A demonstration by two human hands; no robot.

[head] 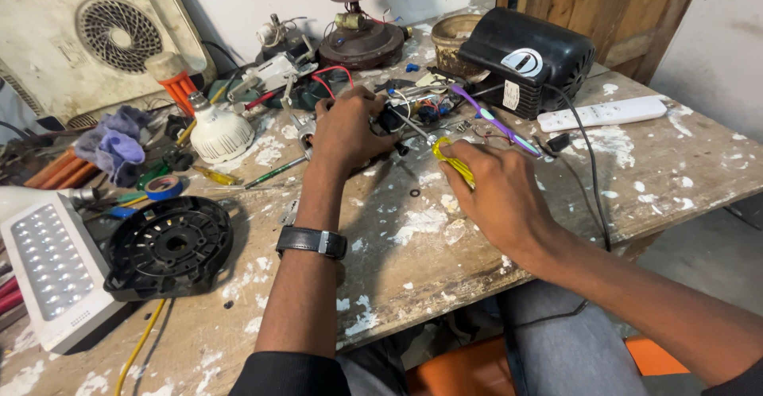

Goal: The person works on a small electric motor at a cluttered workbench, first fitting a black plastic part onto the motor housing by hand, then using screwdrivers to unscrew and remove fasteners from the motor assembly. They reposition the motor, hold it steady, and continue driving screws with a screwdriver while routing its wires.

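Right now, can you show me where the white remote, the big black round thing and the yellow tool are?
White remote [602, 114]: head view, middle of its long body.
Black round disc [169, 246]: head view, near its hub.
Yellow-handled screwdriver [451, 161]: head view, on the handle above the right hand [497, 193].

Yellow-handled screwdriver [451, 161], tip toward small black part [389, 119]

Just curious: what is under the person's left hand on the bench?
The left hand covers a small dark part with wires showing at its right. Most of it is hidden. The right hand holds a yellow-handled tool nearby.
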